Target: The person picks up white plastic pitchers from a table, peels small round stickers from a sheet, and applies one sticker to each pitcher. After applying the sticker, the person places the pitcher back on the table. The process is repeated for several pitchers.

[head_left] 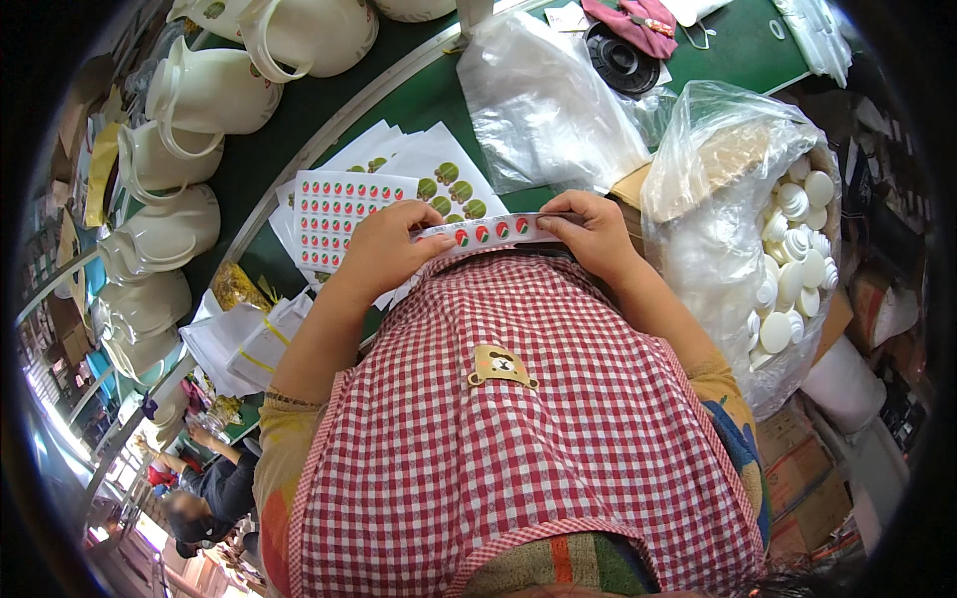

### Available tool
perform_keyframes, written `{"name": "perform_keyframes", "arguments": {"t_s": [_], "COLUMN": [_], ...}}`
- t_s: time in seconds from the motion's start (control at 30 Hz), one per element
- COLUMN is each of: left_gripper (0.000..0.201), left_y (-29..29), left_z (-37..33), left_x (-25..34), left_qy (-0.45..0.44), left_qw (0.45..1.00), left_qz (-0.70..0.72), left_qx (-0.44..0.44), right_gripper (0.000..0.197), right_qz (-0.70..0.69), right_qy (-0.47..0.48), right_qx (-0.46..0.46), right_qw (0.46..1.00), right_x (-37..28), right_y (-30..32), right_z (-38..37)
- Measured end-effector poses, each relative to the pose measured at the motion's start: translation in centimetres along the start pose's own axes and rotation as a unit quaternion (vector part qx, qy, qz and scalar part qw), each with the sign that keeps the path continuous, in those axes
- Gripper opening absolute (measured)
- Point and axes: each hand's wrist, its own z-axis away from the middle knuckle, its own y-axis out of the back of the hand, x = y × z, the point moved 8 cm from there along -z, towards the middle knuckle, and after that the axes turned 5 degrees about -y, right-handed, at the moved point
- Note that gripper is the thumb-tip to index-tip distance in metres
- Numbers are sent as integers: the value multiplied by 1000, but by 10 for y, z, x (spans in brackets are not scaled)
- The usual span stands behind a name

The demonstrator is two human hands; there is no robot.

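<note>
I see red-and-green sticker strip [491,235] held crosswise over near side of green desk [424,95]. Left hand [391,244] pinches left end; right hand [598,234] pinches right end. Just left: sticker sheet [344,214], overlapping green-label sheets [461,191]. Farther left: white pots [214,95]. Right: clear plastic bag [688,239], white caps [788,284].

The left grip [387,247] and right grip [600,235] are hiding parts of the strip [491,233]; the top edge is cropping a tub [417,7].
</note>
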Motion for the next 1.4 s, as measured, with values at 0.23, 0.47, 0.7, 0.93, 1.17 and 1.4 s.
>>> {"name": "perform_keyframes", "arguments": {"t_s": [0.23,0.47,0.7,0.93,1.17,1.4], "left_gripper": [19,18,38,29,11,12], "left_y": [-6,-10,3,-9,-6,-5], "left_z": [8,4,12,22,22,20], "left_x": [-3,28,17,-23,-15,-9], "left_qy": [-17,-83,-49,-42,-78,-61], "left_qw": [1000,995,996,970,970,985], "left_qz": [-6,-42,27,223,201,145], "left_qx": [25,44,75,91,116,75], "right_gripper": [28,40,21,24,30,20], "right_qz": [319,343,275,230,212,216], "right_qy": [77,268,226,129,244,239], "right_qx": [-52,-18,-18,-54,-46,-44], "right_qw": [943,900,934,963,945,946], "right_x": [-10,-64,-45,-37,-65,-59], "right_y": [-6,-53,-48,-46,-62,-64], "right_z": [-2,8,1,-5,2,-1]}}
